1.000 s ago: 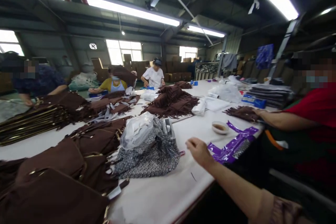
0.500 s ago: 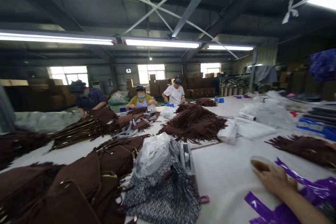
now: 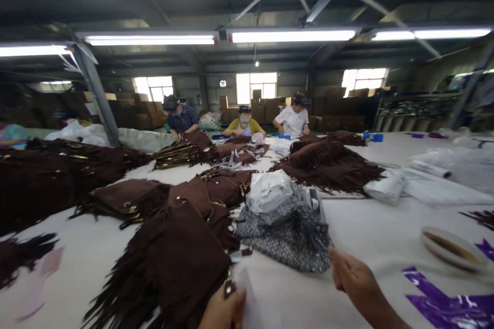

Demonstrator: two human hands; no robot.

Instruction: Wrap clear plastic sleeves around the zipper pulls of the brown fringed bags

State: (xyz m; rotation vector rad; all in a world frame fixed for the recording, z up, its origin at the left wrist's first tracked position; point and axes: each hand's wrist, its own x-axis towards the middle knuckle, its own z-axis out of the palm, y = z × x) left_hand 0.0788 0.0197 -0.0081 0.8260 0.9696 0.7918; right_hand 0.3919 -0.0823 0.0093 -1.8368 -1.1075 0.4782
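Observation:
My left hand (image 3: 224, 308) is at the bottom edge, fingers curled, beside a dark brown fringed bag (image 3: 181, 262). A dark tab with gold metal (image 3: 229, 288) and a strip of clear plastic (image 3: 249, 293) lie against its fingers; what it grips is unclear. My right hand (image 3: 355, 280) is closed in a pinch at the right corner of a grey speckled woven cloth (image 3: 285, 236). Whatever is between those fingertips is too small to tell. A crumpled clear plastic bag (image 3: 270, 191) rests on the cloth, and a tape dispenser (image 3: 314, 200) stands behind it.
On the right of the white table lie a tape roll (image 3: 450, 248) and purple plastic (image 3: 455, 308). More brown fringed bags (image 3: 328, 164) are piled across the table, with clear plastic sheets (image 3: 440, 185) nearby. Several people work at the far side, among them a person in white (image 3: 293, 121).
My view has turned left. My right hand has left the tape roll, which now lies on the table, and is at the grey cloth's corner. My left hand has come into view.

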